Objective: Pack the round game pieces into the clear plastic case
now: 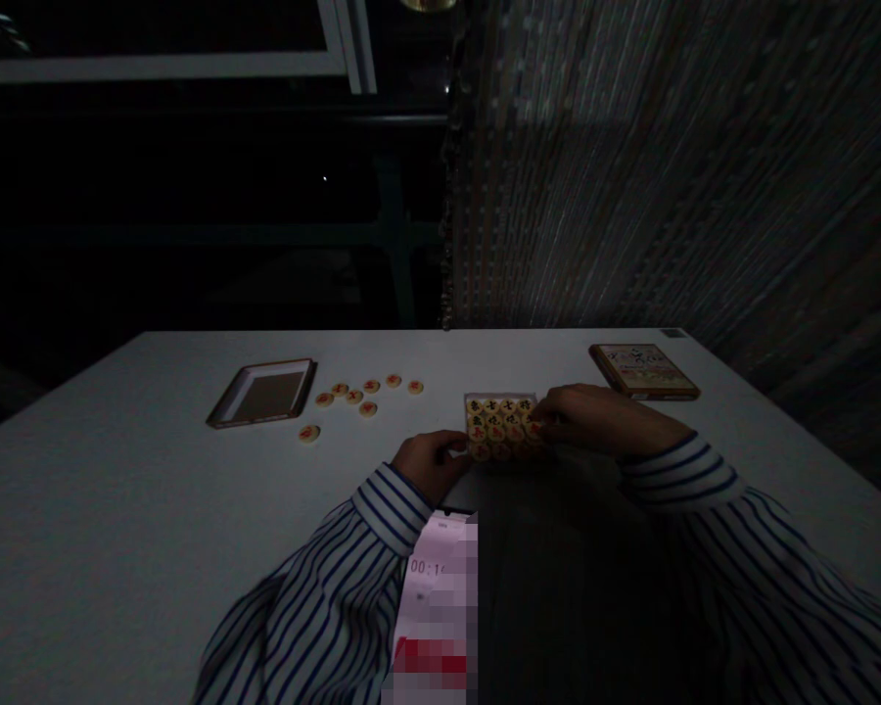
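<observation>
A small box (467, 403) stands in front of me on the white table, filled with rows of round xiangqi pieces (493, 422) marked in black and red. My left hand (432, 464) is closed at the box's left side, thumb and finger at its edge. At the right side, my right hand (603, 419) has its fingers curled over the edge and the end pieces; whether a piece is in them is hidden. Loose red-marked xiangqi pieces (368, 409), several of them, lie left of the box, one piece (309, 434) nearer me.
An open, shallow box lid or tray (262, 423) lies at the left. A closed box with a printed cover (644, 370) is at the back right. Close to me is a lit phone (430, 587) showing a timer. A strand curtain (594, 176) hangs behind the table (154, 490); the room is dim.
</observation>
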A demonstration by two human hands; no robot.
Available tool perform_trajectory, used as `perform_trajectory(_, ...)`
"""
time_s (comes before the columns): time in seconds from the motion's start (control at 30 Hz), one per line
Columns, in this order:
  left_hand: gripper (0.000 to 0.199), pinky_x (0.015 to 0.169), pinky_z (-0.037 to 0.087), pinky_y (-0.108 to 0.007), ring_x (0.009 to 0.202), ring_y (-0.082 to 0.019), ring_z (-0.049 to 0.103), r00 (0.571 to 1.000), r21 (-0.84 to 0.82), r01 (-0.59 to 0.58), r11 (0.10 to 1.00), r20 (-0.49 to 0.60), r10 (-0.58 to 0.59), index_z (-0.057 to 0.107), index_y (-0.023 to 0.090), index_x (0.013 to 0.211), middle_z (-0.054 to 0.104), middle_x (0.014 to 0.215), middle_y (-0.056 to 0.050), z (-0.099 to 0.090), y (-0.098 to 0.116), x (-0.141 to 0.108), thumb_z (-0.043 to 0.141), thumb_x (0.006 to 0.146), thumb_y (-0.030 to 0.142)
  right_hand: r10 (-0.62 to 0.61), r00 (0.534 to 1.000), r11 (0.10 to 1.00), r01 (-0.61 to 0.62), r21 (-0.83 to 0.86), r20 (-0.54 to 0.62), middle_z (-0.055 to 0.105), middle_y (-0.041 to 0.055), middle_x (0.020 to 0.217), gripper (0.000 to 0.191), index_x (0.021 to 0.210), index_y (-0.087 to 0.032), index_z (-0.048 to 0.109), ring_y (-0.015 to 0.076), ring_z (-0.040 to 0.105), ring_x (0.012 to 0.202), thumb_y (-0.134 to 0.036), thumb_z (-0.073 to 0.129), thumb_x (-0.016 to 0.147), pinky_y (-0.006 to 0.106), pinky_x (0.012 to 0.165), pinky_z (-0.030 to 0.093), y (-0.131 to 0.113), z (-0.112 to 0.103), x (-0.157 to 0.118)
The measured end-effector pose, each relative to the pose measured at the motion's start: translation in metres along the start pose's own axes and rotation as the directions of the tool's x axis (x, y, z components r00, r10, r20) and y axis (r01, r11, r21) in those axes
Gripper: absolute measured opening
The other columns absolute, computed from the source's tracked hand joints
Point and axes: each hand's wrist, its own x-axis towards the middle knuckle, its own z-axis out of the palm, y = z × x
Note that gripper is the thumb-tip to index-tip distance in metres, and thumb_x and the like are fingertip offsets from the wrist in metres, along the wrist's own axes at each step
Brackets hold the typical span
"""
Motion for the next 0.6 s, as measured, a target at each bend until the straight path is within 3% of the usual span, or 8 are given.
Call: perform_trajectory(0.6,0.034,0.055,0.041,-0.023,0.06,-0.012,0.055,1.0,-0.011,0.027,1.0,0.017,-0.027,0.064,0.015,0.098,0.066,0.076,-0.005,-0.0011,0.0028,-0.0004,0.057,0.068,0.03,-0.022,0.999,1.0,0.023,-0.02,0.037,0.065,0.0054,0.087,0.024,0.091,-0.023,0.064,0.0181,0.059,0.078,-0.027,0.046,0.075,0.026,0.063,0.04,0.0004,0.0013,0.0006)
